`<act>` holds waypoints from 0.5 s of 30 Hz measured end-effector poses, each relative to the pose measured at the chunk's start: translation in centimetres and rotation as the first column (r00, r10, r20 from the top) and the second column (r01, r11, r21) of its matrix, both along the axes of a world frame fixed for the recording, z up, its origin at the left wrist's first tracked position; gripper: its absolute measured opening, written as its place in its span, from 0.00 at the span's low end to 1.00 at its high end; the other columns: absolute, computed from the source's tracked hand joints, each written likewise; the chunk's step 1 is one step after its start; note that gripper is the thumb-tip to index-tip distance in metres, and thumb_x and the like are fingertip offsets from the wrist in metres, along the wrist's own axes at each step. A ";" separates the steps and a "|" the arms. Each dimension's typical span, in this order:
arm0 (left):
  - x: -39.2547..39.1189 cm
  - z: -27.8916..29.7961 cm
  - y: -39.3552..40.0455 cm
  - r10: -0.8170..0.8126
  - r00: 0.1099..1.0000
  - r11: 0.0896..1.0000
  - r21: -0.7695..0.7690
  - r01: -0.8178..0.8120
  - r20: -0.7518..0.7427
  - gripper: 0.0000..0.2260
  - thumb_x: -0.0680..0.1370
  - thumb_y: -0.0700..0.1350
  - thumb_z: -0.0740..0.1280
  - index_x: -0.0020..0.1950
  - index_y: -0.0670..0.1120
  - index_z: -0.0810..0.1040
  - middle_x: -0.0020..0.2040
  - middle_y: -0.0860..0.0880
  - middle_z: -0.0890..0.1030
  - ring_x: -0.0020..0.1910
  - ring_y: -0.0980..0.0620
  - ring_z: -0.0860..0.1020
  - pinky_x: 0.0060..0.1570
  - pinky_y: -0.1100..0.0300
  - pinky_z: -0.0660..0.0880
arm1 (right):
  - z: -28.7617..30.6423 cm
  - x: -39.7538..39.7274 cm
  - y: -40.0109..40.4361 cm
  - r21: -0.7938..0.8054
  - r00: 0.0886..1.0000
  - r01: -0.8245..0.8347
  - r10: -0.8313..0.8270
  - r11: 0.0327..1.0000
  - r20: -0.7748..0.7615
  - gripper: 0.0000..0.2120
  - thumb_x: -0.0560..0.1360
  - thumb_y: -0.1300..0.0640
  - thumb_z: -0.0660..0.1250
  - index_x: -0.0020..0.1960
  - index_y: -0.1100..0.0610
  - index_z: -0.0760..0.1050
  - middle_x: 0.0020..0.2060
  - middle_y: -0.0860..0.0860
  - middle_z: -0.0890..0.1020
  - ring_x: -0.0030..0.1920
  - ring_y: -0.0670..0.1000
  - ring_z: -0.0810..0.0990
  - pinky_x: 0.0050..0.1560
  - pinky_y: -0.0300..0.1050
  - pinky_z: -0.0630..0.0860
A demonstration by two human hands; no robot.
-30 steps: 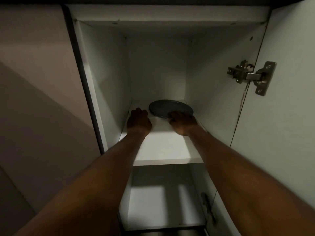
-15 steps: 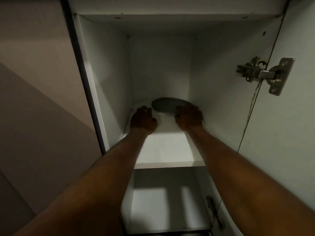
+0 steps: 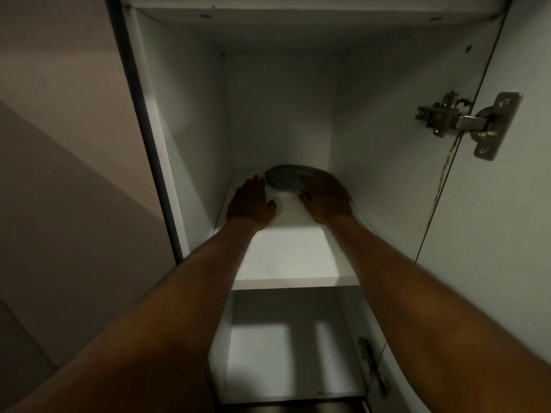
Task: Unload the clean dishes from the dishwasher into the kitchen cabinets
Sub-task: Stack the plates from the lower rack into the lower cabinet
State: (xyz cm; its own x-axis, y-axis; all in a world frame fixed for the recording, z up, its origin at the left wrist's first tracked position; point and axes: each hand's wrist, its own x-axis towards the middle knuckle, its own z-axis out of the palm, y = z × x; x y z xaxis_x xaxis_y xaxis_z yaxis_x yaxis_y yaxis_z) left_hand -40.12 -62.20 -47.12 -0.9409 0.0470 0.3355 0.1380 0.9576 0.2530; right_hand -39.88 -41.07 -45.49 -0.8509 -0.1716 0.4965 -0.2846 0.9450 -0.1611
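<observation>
A dark grey plate [image 3: 284,179] lies flat at the back of the upper shelf [image 3: 286,254] inside an open white cabinet. My left hand [image 3: 252,202] lies flat on the shelf with straight fingers, its fingertips right beside the plate's left rim. My right hand [image 3: 325,198] rests with straight fingers over the plate's right side and hides that part of it. Both arms reach deep into the cabinet.
The cabinet door [image 3: 507,204] stands open on the right, with a metal hinge [image 3: 465,123] at its edge. A lower shelf [image 3: 283,353] shows below my arms. A bare wall [image 3: 59,174] is on the left.
Both hands have slid further back along the shelf and the plate has gone deeper toward the back wall. My fingers have straightened out flat.
</observation>
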 end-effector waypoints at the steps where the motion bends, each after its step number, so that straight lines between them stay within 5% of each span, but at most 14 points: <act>1: 0.0 0.1 0.0 0.000 1.000 1.000 0.009 0.000 0.023 0.35 0.84 0.57 0.60 0.85 0.44 0.51 0.85 0.44 0.53 0.84 0.44 0.53 0.82 0.50 0.53 | 0.1 0.0 -0.1 0.000 0.999 -0.007 0.007 1.000 0.036 0.24 0.85 0.48 0.62 0.80 0.49 0.70 0.78 0.55 0.72 0.77 0.60 0.70 0.76 0.53 0.65; 8: 0.7 0.4 0.2 0.077 0.995 0.993 -0.081 -0.083 -0.066 0.37 0.84 0.59 0.58 0.86 0.45 0.47 0.86 0.44 0.49 0.85 0.42 0.47 0.81 0.44 0.49 | -0.6 -0.5 -0.2 -0.017 0.991 0.119 -0.118 0.993 0.067 0.34 0.85 0.37 0.57 0.86 0.46 0.50 0.85 0.58 0.51 0.84 0.63 0.52 0.82 0.63 0.52; 15: 2.8 2.1 1.4 0.266 0.964 0.955 -0.134 -0.264 0.002 0.31 0.86 0.51 0.56 0.85 0.43 0.47 0.85 0.41 0.48 0.84 0.40 0.48 0.79 0.40 0.53 | 1.3 2.9 -1.7 0.025 0.942 0.327 -0.328 0.945 0.071 0.28 0.86 0.47 0.56 0.81 0.60 0.61 0.78 0.63 0.65 0.76 0.65 0.65 0.74 0.63 0.65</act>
